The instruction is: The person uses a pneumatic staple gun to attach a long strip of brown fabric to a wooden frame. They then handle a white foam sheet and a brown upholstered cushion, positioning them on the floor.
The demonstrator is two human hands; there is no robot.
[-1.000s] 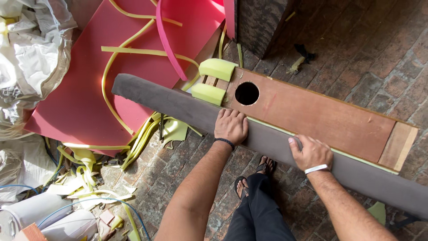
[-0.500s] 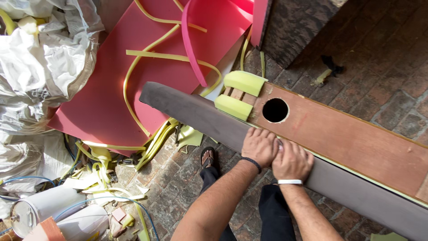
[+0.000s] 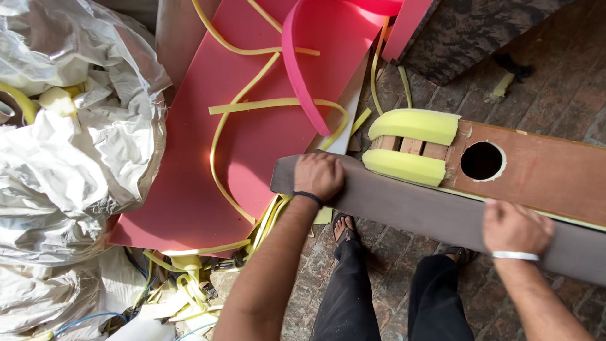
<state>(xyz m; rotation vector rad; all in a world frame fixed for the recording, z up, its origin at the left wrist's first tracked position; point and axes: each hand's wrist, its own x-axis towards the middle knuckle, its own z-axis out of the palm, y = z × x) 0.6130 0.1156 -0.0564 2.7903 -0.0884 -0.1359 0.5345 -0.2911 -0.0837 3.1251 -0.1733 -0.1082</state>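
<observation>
Foam sheeting (image 3: 252, 145) in pink lay beside the brown board (image 3: 543, 173), whose near edge carried a long grey foam strip (image 3: 416, 211) (probably soft and light, best handled flat-palmed). Left hand (image 3: 319, 175) pressed its end, right hand (image 3: 514, 225) further along, both spread flat, gripping nothing.

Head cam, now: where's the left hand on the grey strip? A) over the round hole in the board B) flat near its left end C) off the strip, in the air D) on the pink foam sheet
B: the left hand lies palm down near the left end of the grey strip, well left of the round hole; the right hand presses the strip further right.
</observation>
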